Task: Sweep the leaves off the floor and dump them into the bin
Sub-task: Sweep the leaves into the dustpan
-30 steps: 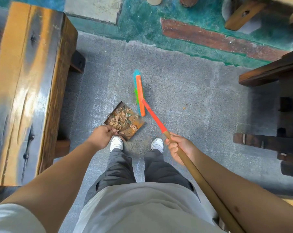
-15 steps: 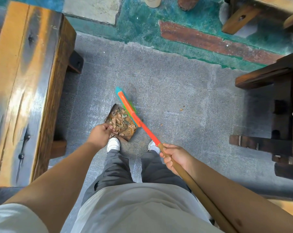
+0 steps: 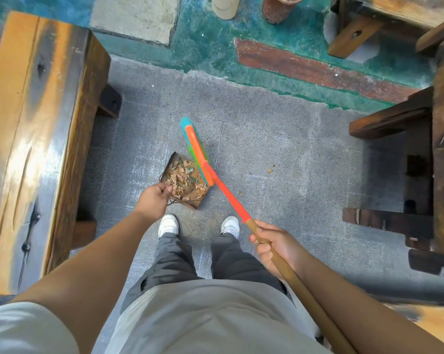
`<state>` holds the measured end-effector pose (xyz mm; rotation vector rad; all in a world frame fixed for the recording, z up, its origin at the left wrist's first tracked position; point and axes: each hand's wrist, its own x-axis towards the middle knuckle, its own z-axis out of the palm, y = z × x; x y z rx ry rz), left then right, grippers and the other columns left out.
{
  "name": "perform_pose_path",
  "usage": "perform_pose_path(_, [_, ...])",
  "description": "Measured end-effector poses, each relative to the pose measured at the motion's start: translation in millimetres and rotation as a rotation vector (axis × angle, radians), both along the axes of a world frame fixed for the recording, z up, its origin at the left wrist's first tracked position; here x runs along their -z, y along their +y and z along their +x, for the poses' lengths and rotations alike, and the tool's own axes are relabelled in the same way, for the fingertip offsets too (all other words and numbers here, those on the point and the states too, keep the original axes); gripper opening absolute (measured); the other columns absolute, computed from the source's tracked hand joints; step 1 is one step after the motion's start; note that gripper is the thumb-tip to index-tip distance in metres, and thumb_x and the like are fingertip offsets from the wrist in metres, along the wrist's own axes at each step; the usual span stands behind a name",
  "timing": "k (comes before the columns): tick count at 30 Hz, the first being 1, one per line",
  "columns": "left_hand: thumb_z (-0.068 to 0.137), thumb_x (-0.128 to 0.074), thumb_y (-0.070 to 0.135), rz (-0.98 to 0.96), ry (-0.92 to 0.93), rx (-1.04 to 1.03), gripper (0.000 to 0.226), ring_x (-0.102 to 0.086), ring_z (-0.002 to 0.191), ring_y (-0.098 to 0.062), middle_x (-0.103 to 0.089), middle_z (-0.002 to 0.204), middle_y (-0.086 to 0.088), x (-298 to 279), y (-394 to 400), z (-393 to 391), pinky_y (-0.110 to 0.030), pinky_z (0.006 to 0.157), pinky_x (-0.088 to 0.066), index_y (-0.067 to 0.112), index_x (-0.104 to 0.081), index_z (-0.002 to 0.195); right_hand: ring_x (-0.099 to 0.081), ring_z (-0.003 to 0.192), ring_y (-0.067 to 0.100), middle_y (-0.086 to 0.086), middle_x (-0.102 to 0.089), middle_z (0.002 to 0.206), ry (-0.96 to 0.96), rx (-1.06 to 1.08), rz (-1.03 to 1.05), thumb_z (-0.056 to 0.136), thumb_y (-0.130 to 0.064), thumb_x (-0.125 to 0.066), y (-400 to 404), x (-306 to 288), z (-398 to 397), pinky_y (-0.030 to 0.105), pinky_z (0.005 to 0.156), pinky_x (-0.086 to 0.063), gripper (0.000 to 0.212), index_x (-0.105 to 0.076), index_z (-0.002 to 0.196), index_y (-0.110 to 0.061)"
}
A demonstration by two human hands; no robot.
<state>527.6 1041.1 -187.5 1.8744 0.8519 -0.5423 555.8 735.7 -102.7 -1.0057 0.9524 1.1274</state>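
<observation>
The broom (image 3: 198,154) is the largest thing in play: a long, stiff stick, probably light. The right hand (image 3: 274,245) wraps its wooden shaft just below the orange sleeve, a grip that looks fit for short flicks; the head lies ahead and left of that hand, along the right edge of the dustpan (image 3: 184,180). The dustpan, a rusty flat tray, seems rigid and easy to tip. The left hand (image 3: 153,200) pinches its near rim (a thin wire handle may be there, too small to tell). The leaves (image 3: 185,176) heaped inside, just beyond the left fingers, look dry, weightless and likely to spill if the pan tilts. A few crumbs (image 3: 270,171) lie on the floor (image 3: 279,129) beyond the right hand.
</observation>
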Motion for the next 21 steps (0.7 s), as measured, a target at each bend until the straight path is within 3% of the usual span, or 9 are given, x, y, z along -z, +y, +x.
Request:
perform_pose_path(9, [0.100, -0.044, 0.023, -0.012, -0.002, 0.106, 0.027, -0.024, 0.033, -0.009, -0.033, 0.044, 0.004, -11, -2, 19, -0.021, 0.034, -0.022, 0.009, -0.064, 0.087, -0.041, 0.034, 0.002, 0.005, -0.053, 0.068, 0.008, 0.252, 0.092, 0.099, -0.011, -0.040, -26, 3, 39, 0.011, 0.028, -0.033, 0.021, -0.060, 0.103, -0.016])
perform_pose_path(12, [0.100, -0.045, 0.021, 0.024, 0.004, 0.227, 0.026, -0.025, 0.035, -0.010, -0.034, 0.045, 0.004, -14, -7, 27, -0.016, 0.033, -0.022, 0.011, -0.065, 0.086, -0.041, 0.033, 0.001, 0.004, -0.051, 0.066, -0.051, 0.262, 0.043, 0.100, -0.010, -0.039, -46, 10, 59, 0.010, 0.028, -0.032, 0.021, -0.058, 0.107, -0.015])
perform_pose_path(18, [0.098, -0.048, 0.022, 0.058, 0.045, 0.463, 0.025, -0.038, 0.048, -0.006, -0.046, 0.058, 0.009, -4, -14, 38, -0.020, 0.045, -0.030, 0.015, -0.066, 0.082, -0.041, 0.032, 0.001, 0.004, -0.045, 0.071, -0.150, 0.201, -0.159, 0.101, -0.007, -0.035, -94, 49, 106, 0.010, 0.029, -0.032, 0.024, -0.058, 0.100, -0.014])
perform_pose_path(21, [0.097, -0.050, 0.027, 0.037, 0.092, 0.552, 0.025, -0.046, 0.055, -0.019, -0.056, 0.060, -0.009, 5, -17, 41, -0.025, 0.054, -0.036, 0.026, -0.063, 0.075, -0.041, 0.031, 0.002, 0.005, -0.044, 0.070, -0.161, 0.155, -0.250, 0.100, -0.003, -0.037, -115, 79, 125, 0.010, 0.031, -0.032, 0.023, -0.050, 0.114, -0.015])
